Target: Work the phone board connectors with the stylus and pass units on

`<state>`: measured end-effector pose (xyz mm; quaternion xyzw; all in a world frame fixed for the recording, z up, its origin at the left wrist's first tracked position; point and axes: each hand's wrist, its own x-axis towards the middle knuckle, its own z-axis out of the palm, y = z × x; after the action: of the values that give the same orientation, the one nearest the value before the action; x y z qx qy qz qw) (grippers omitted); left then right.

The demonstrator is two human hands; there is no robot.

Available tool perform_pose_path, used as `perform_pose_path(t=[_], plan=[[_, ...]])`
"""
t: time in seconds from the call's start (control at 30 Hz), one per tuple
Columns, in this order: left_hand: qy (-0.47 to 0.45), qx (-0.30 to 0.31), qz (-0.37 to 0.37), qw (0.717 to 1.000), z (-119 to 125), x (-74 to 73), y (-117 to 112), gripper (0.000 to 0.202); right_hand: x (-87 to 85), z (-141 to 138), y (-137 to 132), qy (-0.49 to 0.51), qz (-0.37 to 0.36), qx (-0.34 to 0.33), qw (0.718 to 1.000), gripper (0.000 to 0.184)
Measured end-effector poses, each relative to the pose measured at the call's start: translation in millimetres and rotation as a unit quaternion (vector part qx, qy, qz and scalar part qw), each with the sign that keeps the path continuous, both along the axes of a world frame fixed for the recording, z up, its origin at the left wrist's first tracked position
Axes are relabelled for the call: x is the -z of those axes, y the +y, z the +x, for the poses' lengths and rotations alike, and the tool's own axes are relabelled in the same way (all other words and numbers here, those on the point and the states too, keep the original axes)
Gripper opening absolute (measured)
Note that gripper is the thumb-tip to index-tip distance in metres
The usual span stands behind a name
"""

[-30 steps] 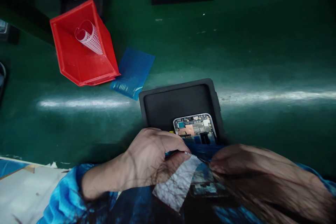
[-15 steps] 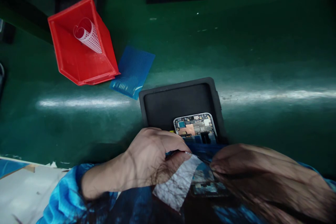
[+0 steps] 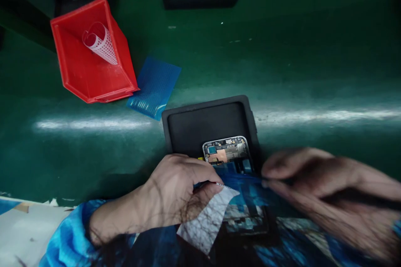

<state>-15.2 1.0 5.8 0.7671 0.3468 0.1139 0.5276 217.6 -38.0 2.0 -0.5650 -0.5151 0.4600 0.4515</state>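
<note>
A person's left hand (image 3: 173, 192) pinches a thin white sheet (image 3: 205, 221) at the near side of a green table (image 3: 313, 71); the blurred right hand (image 3: 319, 187) has fingertips close together, their grip impossible to tell. An opened silver-rimmed phone (image 3: 223, 154) lies in a black rectangular tray (image 3: 200, 127).

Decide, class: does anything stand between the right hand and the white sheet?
Nothing visible stands between the right hand and the nearest corner of the white sheet in the left hand. The right hand is blurred, so whether it holds anything thin cannot be told.
</note>
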Motion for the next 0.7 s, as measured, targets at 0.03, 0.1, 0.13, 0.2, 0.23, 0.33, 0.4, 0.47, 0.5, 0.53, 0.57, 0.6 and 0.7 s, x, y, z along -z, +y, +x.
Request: perform_pose_path(t=[0.03,0.1,0.13,0.2,0.23,0.33,0.4,0.47,0.5,0.53,0.57,0.6,0.7], plan=[[0.006,0.004,0.0,1.0,0,0.1,0,0.009,3.4,0,6,0.008,-0.005,0.025,1.0,0.022],[0.015,0.01,0.0,1.0,-1,0.0,0,0.008,11.4,1,16,0.015,-0.006,0.043,0.999,0.022],[0.017,0.011,0.0,1.0,-1,0.0,0,0.008,15.2,1,20,0.011,-0.009,0.052,0.999,0.022],[0.021,0.017,-0.005,1.0,-2,0.1,-1,0.008,20.4,0,25,0.005,-0.013,0.058,0.998,0.021],[0.024,0.02,-0.007,0.999,-2,0.3,-1,0.008,21.6,0,26,0.002,-0.012,0.06,0.998,0.021],[0.027,0.024,-0.01,0.999,-2,1.0,-2,0.008,20.7,-3,26,-0.01,-0.004,0.065,0.998,0.021],[0.028,0.027,-0.01,0.999,-3,1.4,-1,0.008,18.7,-4,25,-0.017,-0.002,0.064,0.998,0.022],[0.028,0.031,-0.012,0.999,-3,1.7,-1,0.009,17.2,-4,26,-0.022,-0.003,0.064,0.998,0.021],[0.027,0.031,-0.01,0.999,-3,1.9,-1,0.009,16.8,-5,26,-0.024,-0.005,0.064,0.998,0.021],[0.025,0.028,-0.006,0.999,-3,2.2,-1,0.009,16.4,-5,26,-0.026,-0.005,0.066,0.997,0.021],[0.022,0.025,-0.002,0.999,-3,2.4,-1,0.009,16.2,-5,26,-0.028,-0.005,0.067,0.997,0.02],[0.019,0.022,0.0,1.0,-3,2.6,-1,0.009,16.0,-5,26,-0.031,-0.004,0.068,0.997,0.02],[0.018,0.019,-0.001,1.0,-2,2.9,-2,0.011,15.8,-5,26,-0.036,-0.002,0.065,0.997,0.02]])
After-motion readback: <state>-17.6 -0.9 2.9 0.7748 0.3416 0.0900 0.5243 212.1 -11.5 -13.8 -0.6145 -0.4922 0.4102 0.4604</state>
